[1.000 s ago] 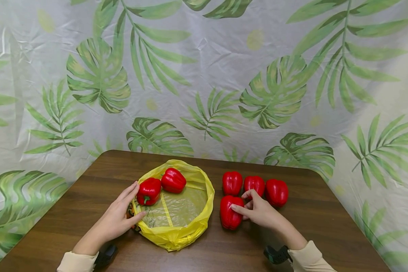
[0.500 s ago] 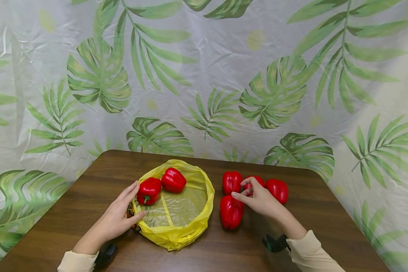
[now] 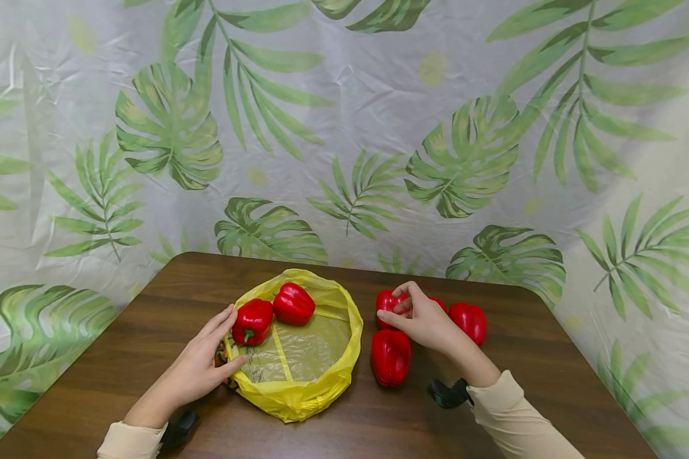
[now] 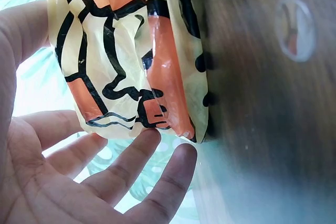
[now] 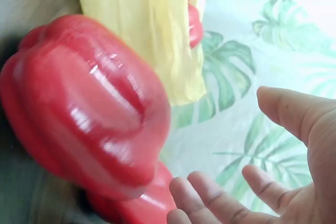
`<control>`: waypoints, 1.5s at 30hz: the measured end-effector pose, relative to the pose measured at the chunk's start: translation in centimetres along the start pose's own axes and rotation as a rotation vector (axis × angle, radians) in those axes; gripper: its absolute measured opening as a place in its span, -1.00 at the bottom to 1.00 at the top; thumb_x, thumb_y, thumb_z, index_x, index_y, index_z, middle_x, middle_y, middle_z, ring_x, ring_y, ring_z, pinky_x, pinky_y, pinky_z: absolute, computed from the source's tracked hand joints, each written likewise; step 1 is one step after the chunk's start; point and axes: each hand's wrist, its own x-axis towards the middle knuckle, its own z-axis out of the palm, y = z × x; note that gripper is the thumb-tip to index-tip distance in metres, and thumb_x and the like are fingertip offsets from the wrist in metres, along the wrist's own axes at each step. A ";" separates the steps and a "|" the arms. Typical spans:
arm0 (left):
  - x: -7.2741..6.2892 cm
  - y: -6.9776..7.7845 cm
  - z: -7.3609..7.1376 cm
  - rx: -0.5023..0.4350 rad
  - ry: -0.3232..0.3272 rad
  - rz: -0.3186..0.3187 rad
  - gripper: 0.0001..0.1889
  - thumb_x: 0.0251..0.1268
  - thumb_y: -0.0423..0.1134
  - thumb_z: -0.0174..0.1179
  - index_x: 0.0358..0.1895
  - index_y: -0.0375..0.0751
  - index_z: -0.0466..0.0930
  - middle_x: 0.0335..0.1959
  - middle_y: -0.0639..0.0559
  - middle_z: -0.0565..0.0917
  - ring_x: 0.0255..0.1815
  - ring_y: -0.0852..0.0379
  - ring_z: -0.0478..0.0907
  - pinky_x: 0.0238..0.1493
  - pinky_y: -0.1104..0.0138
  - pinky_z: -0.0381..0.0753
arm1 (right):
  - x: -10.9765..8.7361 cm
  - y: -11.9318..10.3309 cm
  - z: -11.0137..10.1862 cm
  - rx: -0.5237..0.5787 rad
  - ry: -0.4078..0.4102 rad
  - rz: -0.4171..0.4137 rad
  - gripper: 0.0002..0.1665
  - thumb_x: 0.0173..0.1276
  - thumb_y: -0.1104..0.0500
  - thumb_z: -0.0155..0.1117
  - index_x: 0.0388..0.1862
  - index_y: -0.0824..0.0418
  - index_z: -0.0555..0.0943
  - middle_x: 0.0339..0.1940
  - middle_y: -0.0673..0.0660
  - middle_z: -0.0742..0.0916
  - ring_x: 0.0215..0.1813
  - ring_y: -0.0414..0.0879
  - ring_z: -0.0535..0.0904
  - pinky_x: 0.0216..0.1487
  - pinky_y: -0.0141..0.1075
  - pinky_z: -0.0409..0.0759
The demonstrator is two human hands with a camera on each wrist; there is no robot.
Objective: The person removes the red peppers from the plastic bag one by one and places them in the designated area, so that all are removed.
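- Target pepper: back-left red pepper (image 3: 386, 303) on the tabletop (image 3: 551, 357), right of the yellow bag (image 3: 321, 392), directly behind the front red pepper (image 3: 391, 358).
- Right hand (image 3: 422, 319) over it: thumb and fingers spread and bent, nothing pinched. Contact: can't tell from either view.
- Handling, my read: light to middling, firm wall, glossy skin so likely slippery. Real or moulded, can't tell. Hard squeeze could bruise it or pop it out.
- Best hold: thumb on one flank, fingers on the other, across the widest part, using the grooves between lobes. Skip the stem; not visible here.
- Neighbours: middle red pepper (image 3: 439, 303), mostly behind the hand, and right red pepper (image 3: 469, 322). Tight row, so finger room between them looks limited.
- Left hand (image 3: 198, 363) at the bag's left wall, fingers spread, fingertips at the film, no pinch.
- Bag: thin, floppy film, rim rolled out, two peppers inside at the left and back. Would sag if knocked; steady it from outside.
- Surface: dark wood-grain, smooth, some shine; round peppers could roll.
- Room: leaf-print cloth (image 3: 367, 83) hung behind the tabletop, creased, evenly lit.
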 end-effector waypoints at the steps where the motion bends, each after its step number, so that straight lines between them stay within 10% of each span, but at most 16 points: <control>1: 0.0 0.0 0.0 -0.001 -0.001 0.001 -0.10 0.36 -0.12 0.51 0.61 -0.50 0.28 0.67 -0.37 0.27 0.60 -0.43 0.35 0.45 -0.31 0.46 | 0.1 -0.1 0.0 -0.005 0.000 -0.008 -0.27 0.46 -0.18 0.46 0.35 0.20 0.41 0.09 0.18 0.75 0.02 -0.01 0.71 0.01 -0.12 0.78; 20: -0.2 -0.3 0.0 -0.006 0.000 -0.005 -0.09 0.38 -0.10 0.49 0.62 -0.50 0.26 0.67 -0.38 0.27 0.59 -0.45 0.35 0.43 -0.34 0.47 | 3.2 -4.4 2.2 0.011 -0.084 -0.123 -0.50 0.57 -0.12 0.37 0.27 0.10 0.48 0.16 0.19 0.74 0.16 0.07 0.73 0.05 -0.11 0.75; 45: 0.1 -0.5 -0.1 0.011 0.010 0.013 -0.08 0.32 -0.09 0.53 0.60 -0.50 0.29 0.68 -0.33 0.28 0.60 -0.38 0.36 0.46 -0.30 0.42 | 8.7 -8.1 6.8 -0.028 -0.244 -0.184 -0.30 0.58 -0.09 0.35 0.54 0.15 0.41 0.43 0.34 0.62 0.37 0.20 0.68 0.36 0.09 0.66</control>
